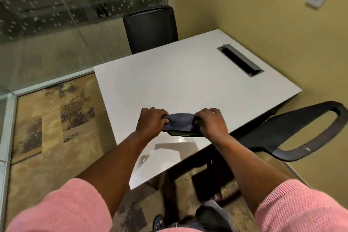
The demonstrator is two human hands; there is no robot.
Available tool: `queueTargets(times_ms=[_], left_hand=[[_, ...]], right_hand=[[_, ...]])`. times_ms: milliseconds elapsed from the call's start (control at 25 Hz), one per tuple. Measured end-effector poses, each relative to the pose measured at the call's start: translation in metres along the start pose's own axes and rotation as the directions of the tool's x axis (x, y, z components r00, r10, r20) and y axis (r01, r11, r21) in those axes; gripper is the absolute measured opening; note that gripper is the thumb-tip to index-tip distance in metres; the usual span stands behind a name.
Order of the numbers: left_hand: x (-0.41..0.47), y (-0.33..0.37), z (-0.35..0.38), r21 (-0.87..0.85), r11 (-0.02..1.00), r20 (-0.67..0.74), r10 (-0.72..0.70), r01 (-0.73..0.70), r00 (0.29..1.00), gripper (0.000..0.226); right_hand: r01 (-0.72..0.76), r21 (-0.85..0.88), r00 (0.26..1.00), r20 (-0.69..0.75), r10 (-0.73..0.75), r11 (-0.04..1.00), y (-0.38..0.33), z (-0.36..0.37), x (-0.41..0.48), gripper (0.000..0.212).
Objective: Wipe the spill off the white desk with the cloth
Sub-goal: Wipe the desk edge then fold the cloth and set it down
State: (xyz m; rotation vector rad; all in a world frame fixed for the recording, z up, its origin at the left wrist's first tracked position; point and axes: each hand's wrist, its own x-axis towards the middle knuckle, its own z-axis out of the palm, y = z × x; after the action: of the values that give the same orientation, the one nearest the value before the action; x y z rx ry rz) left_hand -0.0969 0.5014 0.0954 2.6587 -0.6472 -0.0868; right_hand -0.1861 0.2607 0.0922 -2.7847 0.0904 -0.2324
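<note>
A dark grey cloth with a green edge underneath is stretched between both hands above the near part of the white desk. My left hand grips the cloth's left end and my right hand grips its right end. The cloth is folded into a short band and hangs just over the desk top. A glossy, reflective patch shows on the desk near its front corner, below the hands; I cannot tell whether it is a spill or a reflection.
A metal cable slot is set into the desk's far right. One black chair stands at the far side, another black chair at the right. A yellow wall runs along the right, glass partitions on the left, patterned carpet below.
</note>
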Motion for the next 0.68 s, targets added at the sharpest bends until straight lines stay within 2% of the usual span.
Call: queueTargets(times_ms=[280,400,680], left_hand=[[0.101,0.099,0.02,0.031,0.991,0.002,0.127,-0.127,0.992,0.016],[0.148,0.144,0.041,0.035,0.987,-0.017,0.158,-0.157,0.987,0.015],[0.234,0.225,0.1,0.078,0.961,0.055,0.262,-0.265,0.964,0.02]], right_hand=[[-0.06,-0.018,0.994,-0.098,0.057,0.998,0.109,-0.049,0.031,0.023],[-0.093,-0.009,0.99,-0.11,0.092,0.996,0.168,-0.066,0.055,0.022],[-0.171,-0.018,0.979,-0.113,0.168,0.985,0.284,-0.083,0.076,0.019]])
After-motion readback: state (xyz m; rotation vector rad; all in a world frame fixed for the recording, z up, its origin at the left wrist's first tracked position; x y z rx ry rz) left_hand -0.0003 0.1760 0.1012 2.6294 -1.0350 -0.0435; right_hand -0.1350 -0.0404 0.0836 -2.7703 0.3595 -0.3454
